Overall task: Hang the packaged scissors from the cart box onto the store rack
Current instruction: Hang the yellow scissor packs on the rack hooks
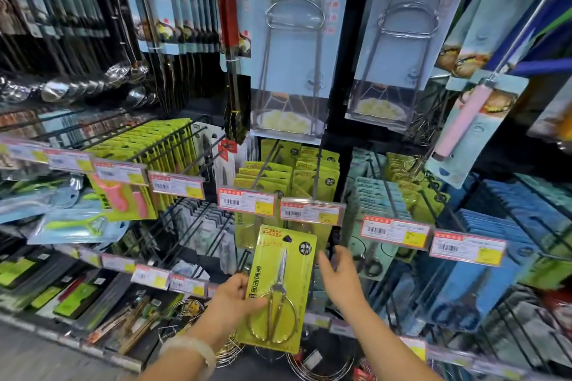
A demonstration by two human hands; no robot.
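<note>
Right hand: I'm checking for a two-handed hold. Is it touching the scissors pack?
Apart. The head view shows dark shelf background between the open right hand and the scissors pack; only the left hand holds it.

Head view, close, facing store rack (198,182).

lime-green card with black lettering backs the gold-handled scissors (280,291); matching green packs (288,173) hang behind, white-and-red price tags (246,202) carry yellow patches, pale blue cards (301,18) above, red-handled tongs (229,40).

Dark peg rack (337,139); price tags (246,202); grey floor (34,359)
</note>
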